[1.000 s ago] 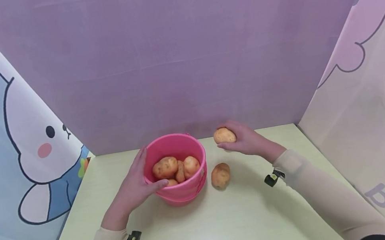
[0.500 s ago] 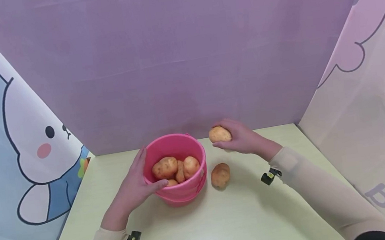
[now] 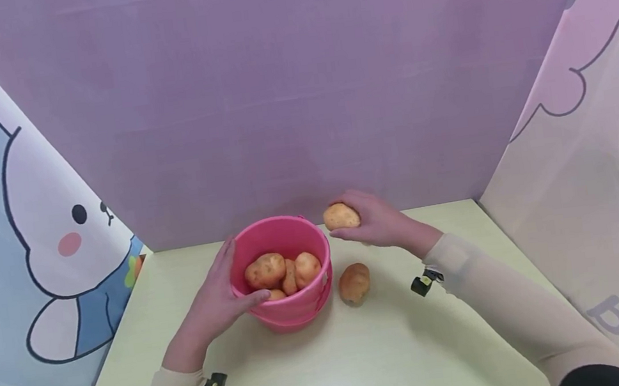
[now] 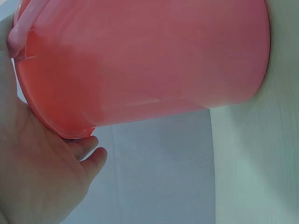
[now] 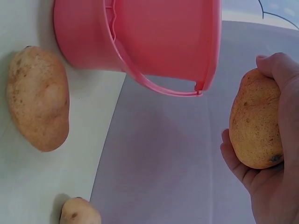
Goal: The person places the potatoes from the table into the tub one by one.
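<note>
My left hand (image 3: 213,304) holds the rim of a pink bucket (image 3: 295,314) that stands upright, its thumb lying over the near rim. In the left wrist view, the fingers of that hand lie along the rim of the bucket (image 4: 154,56). Several potatoes (image 3: 265,271) are inside. Just right of the bucket's far rim, my right hand (image 3: 379,220) grips a potato (image 3: 341,216) in the air. The right wrist view shows the held potato (image 5: 256,121) between thumb and fingers, apart from the bucket.
One potato (image 3: 354,284) lies on the pale table (image 3: 321,378) right of the bucket. Another potato (image 5: 80,212) shows at the bottom of the right wrist view. The bucket's handle (image 5: 145,84) hangs on its side. A purple wall (image 3: 298,104) stands behind.
My right hand has moved left with the potato, closer to the bucket's rim. The left hand, the bucket and the potato lying beside it have stayed in place.
</note>
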A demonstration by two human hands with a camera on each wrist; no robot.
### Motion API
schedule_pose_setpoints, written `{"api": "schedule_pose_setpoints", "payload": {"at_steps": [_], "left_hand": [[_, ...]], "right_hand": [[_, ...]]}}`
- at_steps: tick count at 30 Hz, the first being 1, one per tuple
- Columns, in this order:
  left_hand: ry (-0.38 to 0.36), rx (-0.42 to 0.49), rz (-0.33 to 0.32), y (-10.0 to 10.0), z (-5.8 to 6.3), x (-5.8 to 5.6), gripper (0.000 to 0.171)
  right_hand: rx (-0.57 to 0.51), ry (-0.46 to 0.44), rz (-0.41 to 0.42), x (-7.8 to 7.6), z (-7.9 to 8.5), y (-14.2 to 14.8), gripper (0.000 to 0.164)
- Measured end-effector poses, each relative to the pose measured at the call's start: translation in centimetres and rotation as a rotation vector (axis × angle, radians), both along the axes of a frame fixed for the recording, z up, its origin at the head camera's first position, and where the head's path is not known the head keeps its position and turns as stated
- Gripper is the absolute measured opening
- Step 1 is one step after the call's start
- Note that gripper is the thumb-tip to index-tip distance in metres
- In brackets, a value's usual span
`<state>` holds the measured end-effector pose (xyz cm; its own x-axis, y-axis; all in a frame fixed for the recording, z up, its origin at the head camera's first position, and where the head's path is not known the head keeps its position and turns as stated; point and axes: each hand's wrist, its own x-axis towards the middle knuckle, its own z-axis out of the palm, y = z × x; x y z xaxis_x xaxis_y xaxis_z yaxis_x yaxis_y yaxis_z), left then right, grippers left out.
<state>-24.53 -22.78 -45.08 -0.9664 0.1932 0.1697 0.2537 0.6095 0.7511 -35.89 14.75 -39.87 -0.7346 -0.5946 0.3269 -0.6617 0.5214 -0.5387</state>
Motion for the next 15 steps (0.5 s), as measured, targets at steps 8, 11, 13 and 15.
{"api": "schedule_pose_setpoints", "payload": {"at_steps": [8, 11, 13, 15], "left_hand": [[0.019, -0.003, -0.006, -0.2, -0.3, -0.1, 0.132], [0.014, 0.001, -0.006, -0.1, -0.3, -0.1, 0.134], [0.013, 0.005, -0.007, 0.0, -0.2, -0.1, 0.134], [0.014, 0.010, -0.010, 0.0, -0.2, -0.1, 0.133]], "right_hand": [[-0.020, 0.024, 0.065, 0.2, 0.7, -1.6, 0.051], [-0.018, 0.034, 0.094, 0.2, 0.9, -2.2, 0.051], [-0.013, 0.038, 0.107, 0.2, 1.0, -2.5, 0.051], [-0.005, 0.038, 0.114, 0.3, 1.1, -2.8, 0.051]]}}
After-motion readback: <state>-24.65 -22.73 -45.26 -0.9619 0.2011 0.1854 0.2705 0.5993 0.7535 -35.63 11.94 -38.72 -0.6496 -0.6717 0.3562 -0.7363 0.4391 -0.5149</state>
